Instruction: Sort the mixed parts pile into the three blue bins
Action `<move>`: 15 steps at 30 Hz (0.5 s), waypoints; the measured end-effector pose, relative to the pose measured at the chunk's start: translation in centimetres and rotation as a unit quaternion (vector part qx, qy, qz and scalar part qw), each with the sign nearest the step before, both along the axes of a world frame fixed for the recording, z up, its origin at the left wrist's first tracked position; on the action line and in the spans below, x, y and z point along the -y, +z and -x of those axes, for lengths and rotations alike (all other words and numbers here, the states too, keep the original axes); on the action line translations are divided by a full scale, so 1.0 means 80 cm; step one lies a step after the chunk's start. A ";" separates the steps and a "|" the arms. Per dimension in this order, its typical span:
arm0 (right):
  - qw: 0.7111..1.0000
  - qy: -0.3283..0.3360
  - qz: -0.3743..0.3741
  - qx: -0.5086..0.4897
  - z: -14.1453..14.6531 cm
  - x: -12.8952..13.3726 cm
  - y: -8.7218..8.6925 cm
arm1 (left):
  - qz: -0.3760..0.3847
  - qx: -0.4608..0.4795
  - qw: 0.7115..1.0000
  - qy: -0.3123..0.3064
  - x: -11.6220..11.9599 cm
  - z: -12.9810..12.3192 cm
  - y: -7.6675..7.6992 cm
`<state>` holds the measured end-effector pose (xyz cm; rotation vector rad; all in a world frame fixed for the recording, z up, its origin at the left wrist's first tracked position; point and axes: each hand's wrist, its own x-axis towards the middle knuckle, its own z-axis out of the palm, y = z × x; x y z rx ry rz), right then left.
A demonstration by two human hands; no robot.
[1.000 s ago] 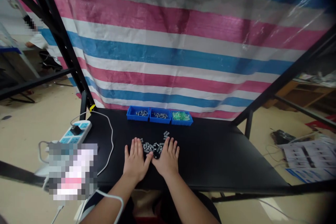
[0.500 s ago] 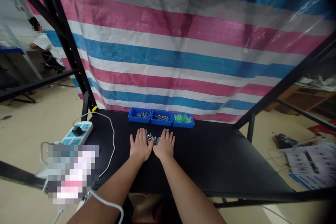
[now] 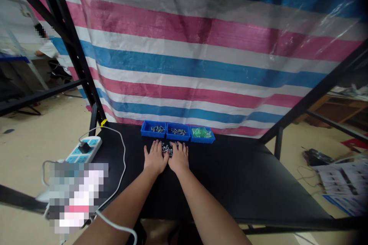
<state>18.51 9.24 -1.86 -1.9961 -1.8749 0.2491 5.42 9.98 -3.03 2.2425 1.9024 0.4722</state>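
Observation:
My left hand (image 3: 154, 159) lies palm down on the black tabletop, fingers stretched forward. Beside it, my right hand (image 3: 178, 158) rests the same way, its thumb close to my left thumb. Between the two hands is a small heap of short, shiny metal parts (image 3: 166, 149), partly covered by my fingers; their exact kind is too small to make out. Just beyond my fingertips stand three blue bins in a row. Small metal parts sit in the left bin (image 3: 152, 134) and the middle bin (image 3: 177, 138), while the right bin (image 3: 203, 140) holds green pieces in clear plastic.
A white power strip (image 3: 93, 148) with a black plug and a loose white cable (image 3: 124, 157) is at the left of the table. A striped plastic sheet (image 3: 184, 72) hangs behind, between black frame posts. Another person (image 3: 50, 49) sits far left.
My hands have come closer together, the right one shifting left, and the heap between them is narrower. The whole view has shifted slightly.

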 end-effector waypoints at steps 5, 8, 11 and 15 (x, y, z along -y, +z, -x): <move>0.994 0.094 -0.061 -0.010 -0.007 -0.007 0.005 | 0.008 0.015 1.000 0.003 -0.001 0.002 0.002; 0.987 0.120 -0.104 -0.012 -0.010 -0.013 0.008 | 0.015 0.032 0.999 0.002 0.000 0.005 0.004; 0.981 0.142 -0.132 -0.008 -0.012 -0.023 0.011 | 0.017 0.052 0.999 0.002 -0.001 0.008 0.005; 0.978 0.171 -0.116 -0.009 -0.011 -0.042 0.018 | 0.009 0.068 0.998 -0.009 -0.001 0.013 0.003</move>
